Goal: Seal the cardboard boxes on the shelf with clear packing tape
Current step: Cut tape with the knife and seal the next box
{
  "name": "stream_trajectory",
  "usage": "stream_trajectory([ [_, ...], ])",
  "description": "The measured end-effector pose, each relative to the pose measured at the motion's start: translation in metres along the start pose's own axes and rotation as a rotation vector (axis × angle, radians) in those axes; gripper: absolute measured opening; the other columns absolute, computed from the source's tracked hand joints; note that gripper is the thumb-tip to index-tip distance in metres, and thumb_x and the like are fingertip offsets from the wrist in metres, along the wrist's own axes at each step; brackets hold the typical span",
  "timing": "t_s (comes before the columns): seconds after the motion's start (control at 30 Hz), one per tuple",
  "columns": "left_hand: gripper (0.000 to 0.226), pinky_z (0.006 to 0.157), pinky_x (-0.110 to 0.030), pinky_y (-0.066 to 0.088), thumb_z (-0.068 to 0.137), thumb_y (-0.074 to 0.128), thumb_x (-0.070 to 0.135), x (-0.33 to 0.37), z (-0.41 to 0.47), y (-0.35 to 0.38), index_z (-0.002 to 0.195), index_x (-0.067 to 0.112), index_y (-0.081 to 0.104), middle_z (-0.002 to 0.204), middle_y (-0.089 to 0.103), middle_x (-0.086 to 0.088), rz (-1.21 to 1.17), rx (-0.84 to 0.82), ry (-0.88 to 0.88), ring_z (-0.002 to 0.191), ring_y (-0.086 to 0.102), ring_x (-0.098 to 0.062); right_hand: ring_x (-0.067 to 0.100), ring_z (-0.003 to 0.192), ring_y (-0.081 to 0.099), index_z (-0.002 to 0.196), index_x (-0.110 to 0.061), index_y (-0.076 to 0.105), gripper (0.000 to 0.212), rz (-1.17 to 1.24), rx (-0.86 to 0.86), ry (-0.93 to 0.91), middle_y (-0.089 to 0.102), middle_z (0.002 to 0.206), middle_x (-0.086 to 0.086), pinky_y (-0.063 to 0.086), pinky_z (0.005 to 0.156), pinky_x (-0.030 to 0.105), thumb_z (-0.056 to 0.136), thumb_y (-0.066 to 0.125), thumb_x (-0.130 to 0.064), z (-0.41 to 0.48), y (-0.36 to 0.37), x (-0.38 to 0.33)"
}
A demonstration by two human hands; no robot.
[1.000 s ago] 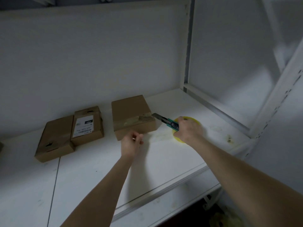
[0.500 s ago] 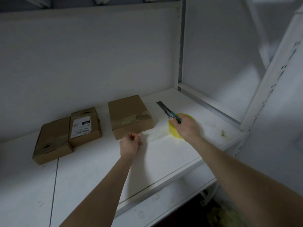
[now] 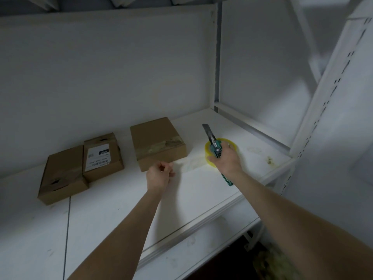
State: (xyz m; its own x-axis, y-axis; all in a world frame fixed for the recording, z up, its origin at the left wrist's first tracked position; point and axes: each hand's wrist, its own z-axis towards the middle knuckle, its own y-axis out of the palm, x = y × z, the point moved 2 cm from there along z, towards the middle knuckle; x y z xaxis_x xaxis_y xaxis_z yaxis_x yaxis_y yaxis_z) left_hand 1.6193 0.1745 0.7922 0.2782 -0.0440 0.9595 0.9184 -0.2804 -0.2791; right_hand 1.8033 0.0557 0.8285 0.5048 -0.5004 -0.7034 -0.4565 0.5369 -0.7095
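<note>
On white shelf point(image 3: 201, 190), along back wall: 3 flat brown cardboard boxes in a row from 9 to 3 o'clock.

At 9 o'clock end: plain box point(image 3: 60, 174), dark tear in near part of top. Touching its 3 o'clock side: labelled box point(image 3: 103, 156), w/ white shipping label & barcode on top, print too small to read. At 3 o'clock end, apart from other two: taped box point(image 3: 155, 138), lid flush, w/ band of shiny, wrinkled tape across top near front edge & over the front corner.

At 3 o'clock of taped box, near but not touching: tape roll point(image 3: 230, 142), yellowish & see-through, lying flat on shelf, mostly hidden under R hand point(image 3: 226, 160). From roll toward 9 o'clock: faint glossy tape strip point(image 3: 191, 161), low over shelf, reaching as far as L hand point(image 3: 158, 175).

R hand: over roll, fingers curled round teal box cutter point(image 3: 211, 138). Handle end poking out under wrist toward 5 o'clock. Grey blade extended toward 11 o'clock, apart from boxes.

L hand: at 6 o'clock of taped box, just beside its front edge. Fingers curled in, thumb against fingertips, pinching near end of tape strip as far as visible. Contact w/ box: can't tell.

At 3 o'clock edge of shelf: white slotted upright point(image 3: 331, 98). Btwn roll & upright: yellowish stains point(image 3: 269, 159) on shelf.
</note>
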Motion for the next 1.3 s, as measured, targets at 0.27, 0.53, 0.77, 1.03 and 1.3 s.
stream_trajectory([
  [0.27, 0.021, 0.054, -0.024, 0.046, 0.094, 0.058, 0.014, 0.006, -0.004, -0.005, 0.073, 0.017, 0.055, 0.066, 0.064, 0.0, 0.016, -0.041, 0.035, 0.066, 0.064, -0.017, 0.033, 0.105, 0.063, 0.123, -0.007, 0.05, 0.042, -0.213, 0.014, 0.053, 0.064, 0.114, 0.013, 0.047, 0.077, 0.036, 0.09, 0.069, -0.026, 0.013, 0.006, 0.001],
  [0.53, 0.022, 0.064, -0.029, 0.043, 0.093, 0.058, 0.018, 0.007, -0.011, -0.004, 0.071, 0.016, 0.056, 0.063, 0.064, 0.002, 0.027, -0.013, 0.086, 0.062, 0.058, -0.012, 0.034, 0.107, 0.061, 0.123, -0.009, 0.048, 0.043, -0.221, -0.012, 0.053, 0.062, 0.118, 0.013, 0.046, 0.078, 0.038, 0.09, 0.067, -0.029, 0.017, 0.006, 0.003],
  [0.77, 0.019, 0.054, -0.024, 0.048, 0.093, 0.058, 0.016, 0.012, -0.008, -0.007, 0.074, 0.014, 0.058, 0.073, 0.066, -0.004, 0.021, 0.015, 0.036, 0.065, 0.065, -0.013, 0.036, 0.104, 0.059, 0.126, -0.009, 0.05, 0.052, -0.141, -0.037, 0.048, 0.05, 0.128, 0.015, 0.047, 0.081, 0.039, 0.093, 0.056, -0.049, 0.009, -0.001, -0.001],
  [1.03, 0.019, 0.053, -0.024, 0.049, 0.094, 0.055, 0.014, 0.006, -0.009, -0.001, 0.076, 0.017, 0.056, 0.073, 0.066, -0.003, 0.021, 0.034, -0.013, 0.063, 0.065, -0.011, 0.033, 0.083, 0.065, 0.114, -0.014, 0.048, 0.023, -0.288, -0.166, -0.105, 0.06, 0.084, 0.01, 0.053, 0.07, 0.037, 0.096, 0.047, -0.028, -0.03, -0.016, 0.006],
  [1.3, 0.017, 0.053, -0.025, 0.05, 0.094, 0.056, 0.015, 0.003, -0.01, -0.001, 0.078, 0.016, 0.059, 0.079, 0.068, -0.005, 0.026, 0.028, -0.007, 0.064, 0.066, -0.011, 0.034, 0.084, 0.067, 0.122, -0.013, 0.043, 0.03, -0.499, -0.224, -0.174, 0.06, 0.088, 0.012, 0.054, 0.069, 0.038, 0.098, 0.041, -0.031, -0.051, -0.016, 0.012],
])
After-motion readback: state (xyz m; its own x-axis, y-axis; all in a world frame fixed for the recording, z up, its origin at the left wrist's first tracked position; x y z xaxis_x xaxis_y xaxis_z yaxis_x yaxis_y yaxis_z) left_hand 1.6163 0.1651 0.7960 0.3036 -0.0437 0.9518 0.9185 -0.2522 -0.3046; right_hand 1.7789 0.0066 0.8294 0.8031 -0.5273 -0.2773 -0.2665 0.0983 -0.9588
